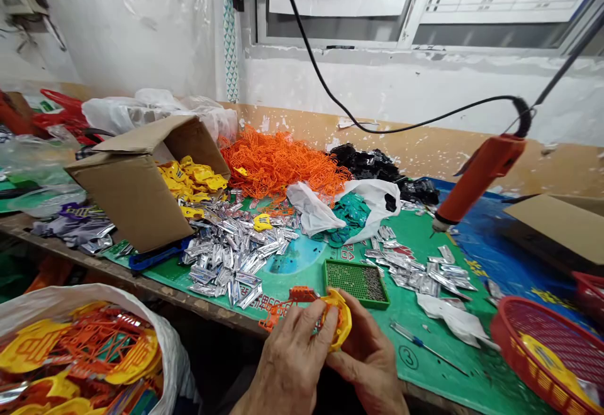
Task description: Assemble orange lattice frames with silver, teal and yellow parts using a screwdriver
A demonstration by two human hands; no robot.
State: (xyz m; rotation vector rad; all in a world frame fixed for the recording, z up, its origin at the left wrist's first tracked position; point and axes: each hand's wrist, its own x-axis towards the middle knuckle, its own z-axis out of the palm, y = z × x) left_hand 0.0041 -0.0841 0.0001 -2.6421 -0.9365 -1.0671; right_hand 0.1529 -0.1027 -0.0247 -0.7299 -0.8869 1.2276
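Both my hands meet at the table's front edge around a yellow plastic part [343, 320]. My left hand [295, 355] has its fingers closed over the near side of it. An orange plastic frame [282, 309] sticks out to the left from under those fingers; its inner end is hidden. My right hand [370, 355] grips the yellow part from the right, thumb below and fingers behind. Just beyond lies a green tray [352, 275] with small screws [372, 282] at its right end. A screwdriver [427, 347] rests on the green table cover to the right.
An orange electric screwdriver [479, 179] hangs at the right. Silver packets [231, 258], orange frames [287, 160] and a tipped cardboard box [132, 195] of yellow parts crowd the table. A white sack [177, 346] stands front left, a red basket [523, 320] front right.
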